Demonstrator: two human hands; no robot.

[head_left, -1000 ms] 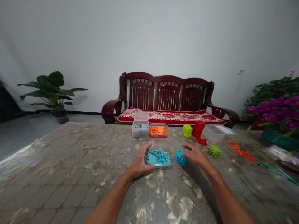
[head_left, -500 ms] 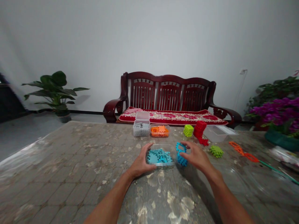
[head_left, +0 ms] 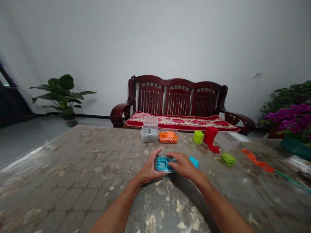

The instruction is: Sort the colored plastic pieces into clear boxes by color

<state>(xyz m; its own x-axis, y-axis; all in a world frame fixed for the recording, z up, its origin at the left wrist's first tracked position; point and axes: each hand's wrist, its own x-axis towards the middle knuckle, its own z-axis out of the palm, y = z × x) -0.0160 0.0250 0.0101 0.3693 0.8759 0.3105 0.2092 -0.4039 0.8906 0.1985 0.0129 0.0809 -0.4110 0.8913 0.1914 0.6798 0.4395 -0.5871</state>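
My left hand (head_left: 151, 169) grips the left end of a clear plastic container (head_left: 167, 174), thumb along the near side and fingers at the far side. Inside are blue toothed building pieces (head_left: 162, 165), one with a square opening facing up. My right hand (head_left: 183, 164) is over the container's right half, thumb and fingers curled in among the pieces. What they pinch is hidden. Just past my right hand, a bright blue toothed piece (head_left: 194, 161) sits on the table, partly covered by the hand.
Behind stand a box of grey pieces (head_left: 149, 135) and a container of orange pieces (head_left: 168, 137). To the right are a lime cube (head_left: 198, 137), red blocks (head_left: 211, 137), a green toothed piece (head_left: 228, 159), a clear box (head_left: 225, 141), orange rings (head_left: 252, 158) and clear lids (head_left: 236, 186).
My right hand has let go of the blue toothed build on the table and moved left into the container. My left hand still holds the container. The view has shifted slightly.
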